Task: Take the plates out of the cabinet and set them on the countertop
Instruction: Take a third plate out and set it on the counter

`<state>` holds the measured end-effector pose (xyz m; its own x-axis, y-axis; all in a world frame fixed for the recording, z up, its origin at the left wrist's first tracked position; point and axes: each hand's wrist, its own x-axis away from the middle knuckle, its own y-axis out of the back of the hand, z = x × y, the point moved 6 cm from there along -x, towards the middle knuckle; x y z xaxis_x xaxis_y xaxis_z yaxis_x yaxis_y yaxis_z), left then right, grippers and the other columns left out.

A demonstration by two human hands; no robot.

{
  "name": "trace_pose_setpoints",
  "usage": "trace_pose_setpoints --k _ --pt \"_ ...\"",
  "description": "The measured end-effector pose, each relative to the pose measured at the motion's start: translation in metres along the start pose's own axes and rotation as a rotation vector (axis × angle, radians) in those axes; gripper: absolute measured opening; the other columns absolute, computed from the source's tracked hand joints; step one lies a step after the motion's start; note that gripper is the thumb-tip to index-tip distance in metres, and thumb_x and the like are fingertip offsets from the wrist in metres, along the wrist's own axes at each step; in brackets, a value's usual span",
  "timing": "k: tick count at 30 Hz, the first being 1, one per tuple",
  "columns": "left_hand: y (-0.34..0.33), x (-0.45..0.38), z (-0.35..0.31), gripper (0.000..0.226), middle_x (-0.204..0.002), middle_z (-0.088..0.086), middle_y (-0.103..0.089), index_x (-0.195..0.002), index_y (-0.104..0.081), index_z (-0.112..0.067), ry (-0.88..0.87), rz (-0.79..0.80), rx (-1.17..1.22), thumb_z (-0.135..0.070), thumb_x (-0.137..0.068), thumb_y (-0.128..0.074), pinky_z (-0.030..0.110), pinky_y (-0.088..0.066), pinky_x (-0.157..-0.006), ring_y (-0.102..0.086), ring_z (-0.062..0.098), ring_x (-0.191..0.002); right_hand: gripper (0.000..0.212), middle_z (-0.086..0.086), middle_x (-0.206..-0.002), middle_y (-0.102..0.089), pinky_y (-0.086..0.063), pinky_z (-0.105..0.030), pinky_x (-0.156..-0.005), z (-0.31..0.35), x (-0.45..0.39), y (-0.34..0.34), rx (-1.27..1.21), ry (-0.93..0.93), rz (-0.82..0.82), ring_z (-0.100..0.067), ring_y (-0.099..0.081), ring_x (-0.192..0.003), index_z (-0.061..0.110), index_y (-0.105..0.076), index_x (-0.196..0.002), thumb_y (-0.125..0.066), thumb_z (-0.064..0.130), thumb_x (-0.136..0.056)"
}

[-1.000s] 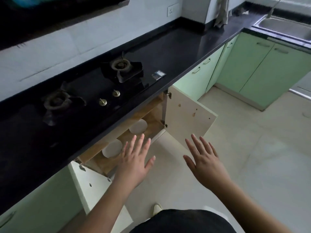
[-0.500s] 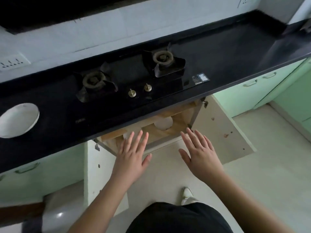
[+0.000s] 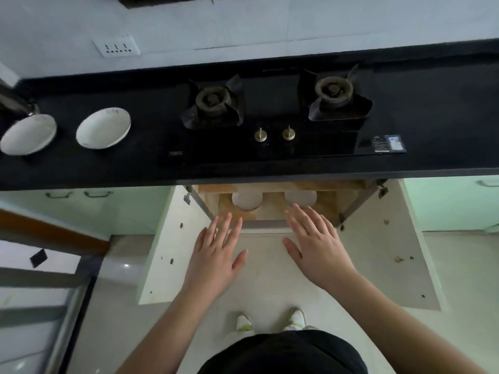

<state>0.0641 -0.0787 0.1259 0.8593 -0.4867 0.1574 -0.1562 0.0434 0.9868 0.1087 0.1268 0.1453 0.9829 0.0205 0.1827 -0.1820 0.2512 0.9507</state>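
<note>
Where doors (image 3: 162, 238) gape, countertop (image 3: 432, 147) overhangs plates (image 3: 247, 199)

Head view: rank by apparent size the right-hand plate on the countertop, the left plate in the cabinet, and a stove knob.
1. Right-hand plate on the countertop
2. Left plate in the cabinet, partly hidden under the counter edge and farther away, so true size is unsure
3. Stove knob

Now squarely facing the open cabinet (image 3: 272, 209) instead of slanting across it from the left, as a second ago. Both white plates inside (image 3: 247, 200) (image 3: 300, 197) now side by side just past the fingertips. Left hand (image 3: 216, 256) and right hand (image 3: 316, 249), flat and spread as before, now nearer the cabinet shelf edge. Two plates on the countertop (image 3: 104, 128) (image 3: 28, 134) newly in view at far left, against only one half a second ago.
</note>
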Motion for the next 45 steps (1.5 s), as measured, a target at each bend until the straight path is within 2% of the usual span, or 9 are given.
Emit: trace_pose_setpoints --k 5,10,16,20,26,32,37,41,45 --pt "-0.005 0.005 0.025 0.069 -0.165 0.000 -0.003 -0.156 0.000 -0.028 0.038 -0.006 0.017 -0.060 -0.095 -0.006 0.037 0.003 -0.117 0.013 0.017 -0.148 0.070 0.002 -0.163 -0.012 -0.001 -0.037 -0.117 0.009 -0.017 -0.007 -0.008 0.017 0.010 -0.022 -0.004 -0.149 0.025 -0.015 -0.154 -0.005 0.062 -0.094" --pt "-0.009 0.010 0.056 0.067 -0.163 0.004 -0.020 -0.156 -0.020 -0.023 0.061 -0.016 0.067 -0.056 -0.098 -0.017 0.042 -0.012 -0.117 -0.011 0.025 -0.150 0.069 0.003 -0.163 -0.010 0.001 -0.036 -0.116 0.028 -0.031 -0.022 -0.004 0.030 0.051 -0.020 -0.003 -0.149 0.027 -0.009 -0.154 -0.005 0.061 -0.094" --pt "-0.028 0.008 0.089 0.069 -0.165 0.001 -0.009 -0.157 -0.009 -0.025 0.061 0.012 0.098 -0.058 -0.096 -0.009 0.037 0.000 -0.116 0.009 0.018 -0.148 0.067 0.005 -0.163 -0.010 0.000 -0.034 -0.115 0.047 -0.055 -0.027 -0.085 -0.020 0.034 -0.018 -0.001 -0.149 0.027 -0.010 -0.154 -0.013 0.059 -0.096" --pt "-0.027 -0.006 0.093 0.067 -0.163 0.004 -0.017 -0.156 -0.018 -0.021 0.024 0.012 0.087 -0.055 -0.098 -0.017 0.039 -0.005 -0.116 -0.008 0.025 -0.150 0.068 0.004 -0.163 -0.008 -0.001 -0.034 -0.117 0.052 -0.060 -0.031 -0.081 -0.026 0.051 -0.017 0.000 -0.149 0.025 -0.009 -0.155 -0.013 0.058 -0.095" --pt "-0.045 -0.046 0.087 0.067 -0.160 0.006 -0.029 -0.153 -0.029 -0.017 -0.001 0.047 0.074 -0.053 -0.098 -0.021 0.041 -0.013 -0.115 -0.021 0.028 -0.148 0.066 0.004 -0.163 -0.009 0.002 -0.033 -0.116 0.040 -0.080 -0.052 -0.057 -0.003 0.116 -0.017 0.001 -0.149 0.025 -0.010 -0.154 -0.014 0.056 -0.097" --pt "-0.097 -0.089 0.081 0.068 -0.158 0.009 -0.032 -0.153 -0.030 -0.015 0.047 0.114 0.100 -0.053 -0.098 -0.018 0.046 -0.027 -0.114 -0.023 0.030 -0.147 0.068 0.005 -0.163 -0.008 0.004 -0.030 -0.115 0.010 -0.126 -0.094 -0.060 0.049 0.174 -0.014 0.002 -0.149 0.028 -0.008 -0.154 -0.008 0.060 -0.094" --pt "-0.158 -0.122 0.070 0.071 -0.165 0.002 -0.001 -0.157 -0.002 -0.022 0.051 0.166 0.083 -0.057 -0.096 -0.005 0.041 -0.004 -0.120 0.006 0.024 -0.150 0.068 0.004 -0.163 -0.009 0.002 -0.031 -0.115 -0.019 -0.161 -0.140 -0.066 0.040 0.184 -0.015 0.000 -0.149 0.027 -0.009 -0.154 -0.011 0.059 -0.095" --pt "-0.199 -0.152 0.071 0.070 -0.161 0.006 -0.024 -0.155 -0.025 -0.017 0.075 0.140 0.082 -0.056 -0.097 -0.015 0.045 -0.017 -0.118 -0.015 0.028 -0.149 0.065 0.003 -0.163 -0.007 0.001 -0.032 -0.116 -0.035 -0.190 -0.187 -0.015 0.052 0.184 -0.017 0.000 -0.149 0.026 -0.008 -0.154 -0.013 0.057 -0.097" --pt "-0.261 -0.179 0.080 0.069 -0.161 0.006 -0.025 -0.154 -0.026 -0.017 0.069 0.128 0.103 -0.058 -0.099 -0.015 0.048 -0.018 -0.119 -0.012 0.029 -0.150 0.067 0.005 -0.163 -0.003 0.001 -0.035 -0.117 -0.050 -0.222 -0.238 0.018 0.056 0.170 -0.017 0.004 -0.149 0.029 -0.004 -0.154 -0.007 0.060 -0.095"
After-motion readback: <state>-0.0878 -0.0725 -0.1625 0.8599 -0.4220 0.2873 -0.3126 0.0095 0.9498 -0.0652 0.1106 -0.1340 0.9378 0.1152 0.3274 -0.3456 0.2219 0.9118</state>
